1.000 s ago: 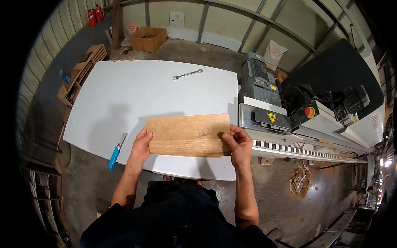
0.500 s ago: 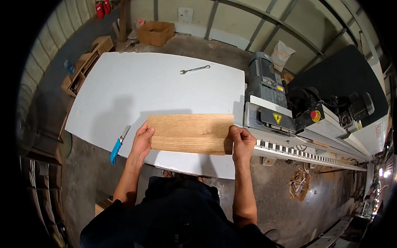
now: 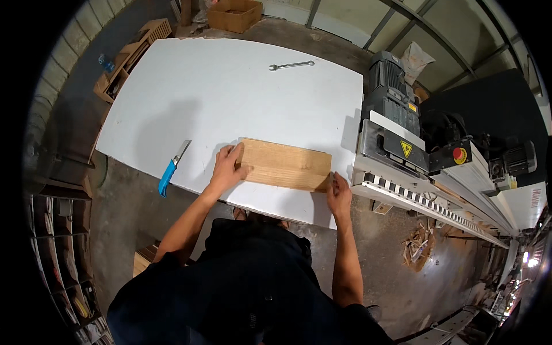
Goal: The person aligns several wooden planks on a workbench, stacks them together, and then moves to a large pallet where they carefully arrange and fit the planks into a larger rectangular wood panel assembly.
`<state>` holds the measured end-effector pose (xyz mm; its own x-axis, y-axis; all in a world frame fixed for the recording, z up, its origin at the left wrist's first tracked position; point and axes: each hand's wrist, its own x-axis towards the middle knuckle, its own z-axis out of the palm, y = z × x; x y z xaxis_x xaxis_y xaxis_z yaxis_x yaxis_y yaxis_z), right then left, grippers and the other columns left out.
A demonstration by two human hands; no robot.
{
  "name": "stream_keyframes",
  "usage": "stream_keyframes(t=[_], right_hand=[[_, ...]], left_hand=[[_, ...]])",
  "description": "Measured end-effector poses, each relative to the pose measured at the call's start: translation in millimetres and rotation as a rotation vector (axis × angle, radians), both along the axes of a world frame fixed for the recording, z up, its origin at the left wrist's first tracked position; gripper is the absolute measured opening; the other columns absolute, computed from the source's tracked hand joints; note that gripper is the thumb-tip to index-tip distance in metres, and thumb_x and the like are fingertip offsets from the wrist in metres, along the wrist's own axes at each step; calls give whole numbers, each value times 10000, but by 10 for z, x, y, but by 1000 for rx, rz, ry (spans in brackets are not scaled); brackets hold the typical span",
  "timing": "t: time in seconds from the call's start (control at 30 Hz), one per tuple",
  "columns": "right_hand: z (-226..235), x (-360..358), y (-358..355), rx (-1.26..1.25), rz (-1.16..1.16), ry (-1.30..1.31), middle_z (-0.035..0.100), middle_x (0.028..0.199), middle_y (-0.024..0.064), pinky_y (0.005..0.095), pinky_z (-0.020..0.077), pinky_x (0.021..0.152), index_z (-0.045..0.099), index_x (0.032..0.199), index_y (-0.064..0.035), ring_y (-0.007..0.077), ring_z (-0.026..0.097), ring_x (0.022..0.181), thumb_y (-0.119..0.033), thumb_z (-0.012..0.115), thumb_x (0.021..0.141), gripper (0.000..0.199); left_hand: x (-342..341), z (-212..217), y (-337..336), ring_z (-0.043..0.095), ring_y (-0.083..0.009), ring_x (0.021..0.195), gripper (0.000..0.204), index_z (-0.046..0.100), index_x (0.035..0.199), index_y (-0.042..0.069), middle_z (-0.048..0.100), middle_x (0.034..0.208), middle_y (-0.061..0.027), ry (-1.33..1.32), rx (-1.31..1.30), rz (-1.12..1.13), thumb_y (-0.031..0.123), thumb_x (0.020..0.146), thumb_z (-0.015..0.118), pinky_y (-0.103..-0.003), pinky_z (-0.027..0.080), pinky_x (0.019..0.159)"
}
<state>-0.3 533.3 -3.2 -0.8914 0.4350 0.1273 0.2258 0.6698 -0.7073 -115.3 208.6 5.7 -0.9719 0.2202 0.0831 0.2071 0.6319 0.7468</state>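
Observation:
A light-brown wooden plank (image 3: 286,165) with visible grain lies low over the white tabletop (image 3: 230,95), close to its front edge. My left hand (image 3: 228,165) grips the plank's left end, the thumb along the near side. At the right end, my right hand (image 3: 339,191) holds the corner between bent fingers and thumb. To the left of my left hand, a knife with a blue handle (image 3: 167,179) rests with its blade on the table and its handle jutting past the front edge. Farther back lies a metal wrench (image 3: 291,65).
A machine with a grey motor (image 3: 385,83), a red button (image 3: 459,155) and a long toothed rail (image 3: 431,210) adjoins the table's right side. Behind the table stands a cardboard box (image 3: 234,15). Shelving (image 3: 60,247) is at lower left; wood scraps (image 3: 418,247) lie on the floor.
The plank has been lowered toward the tabletop and tilted slightly, its right end nearer me. My left hand has shifted in along its end. The whole view has moved too.

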Motion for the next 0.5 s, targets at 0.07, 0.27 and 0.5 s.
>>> stream_keyframes(t=[0.07, 0.27, 0.5], right_hand=[[51, 162, -81, 114, 210, -10, 556, 1165, 229, 426, 456, 870, 520, 1230, 11, 382, 543, 1028, -80, 657, 760, 498], [63, 200, -109, 288, 251, 54, 576, 1113, 221, 415, 456, 880, 520, 1230, 14, 380, 540, 1026, -38, 685, 699, 558], [-23, 141, -175, 234, 142, 97, 625, 997, 181, 396, 500, 780, 580, 1152, 11, 352, 595, 898, -22, 692, 695, 472]], left_hand=[[192, 97, -114, 401, -383, 1142, 664, 472, 1310, 49, 491, 1176, -236, -35, 68, -51, 198, 717, 730, -416, 391, 952], [214, 22, -179, 475, -370, 1098, 624, 475, 1289, 14, 509, 1170, -212, 42, -167, -262, 115, 725, 722, -399, 435, 912], [224, -55, -110, 551, -357, 1002, 515, 544, 1207, 3, 548, 1120, -211, 90, -102, -146, 51, 720, 704, -381, 489, 838]])
